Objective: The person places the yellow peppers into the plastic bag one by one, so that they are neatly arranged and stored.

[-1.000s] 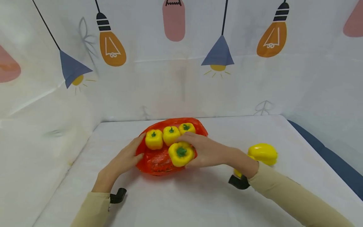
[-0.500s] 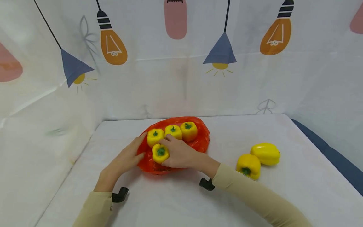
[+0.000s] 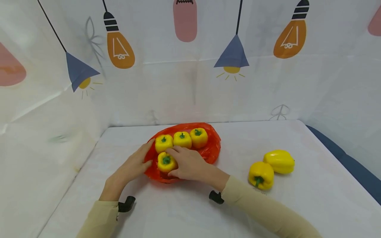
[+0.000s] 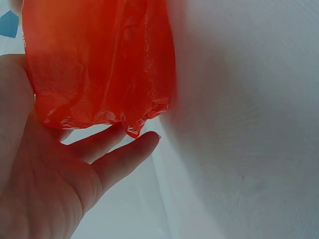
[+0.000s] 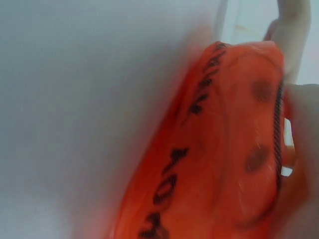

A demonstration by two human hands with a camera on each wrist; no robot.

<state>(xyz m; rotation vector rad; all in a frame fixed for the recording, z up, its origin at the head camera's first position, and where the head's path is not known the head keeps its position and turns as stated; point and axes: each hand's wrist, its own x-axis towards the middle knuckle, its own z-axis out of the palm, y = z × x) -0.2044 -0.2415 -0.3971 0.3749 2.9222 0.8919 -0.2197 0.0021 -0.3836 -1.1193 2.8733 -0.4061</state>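
Note:
A red plastic bag (image 3: 212,145), its mouth spread wide, stands on the white table. Three yellow bell peppers (image 3: 164,143) sit in a row along its back. My left hand (image 3: 129,170) holds the bag's left side, fingers at the rim and thumb towards the front; the left wrist view shows outstretched fingers (image 4: 124,162) against the plastic. Inside the bag's front, my right hand (image 3: 190,165) grips another yellow bell pepper (image 3: 166,162), green stem facing me. The right wrist view shows the bag's printed side (image 5: 219,149), with the pepper hidden.
To the right on the table (image 3: 184,218), a yellow bell pepper (image 3: 261,173) sits against another bell pepper (image 3: 279,161) lying on its side. Behind the table hangs a white sheet (image 3: 166,89) printed with lamps and bulbs.
My right hand has carried its pepper leftward and down into the bag's front, then eased slightly lower. The two peppers at right are now uncovered. My left hand keeps its hold.

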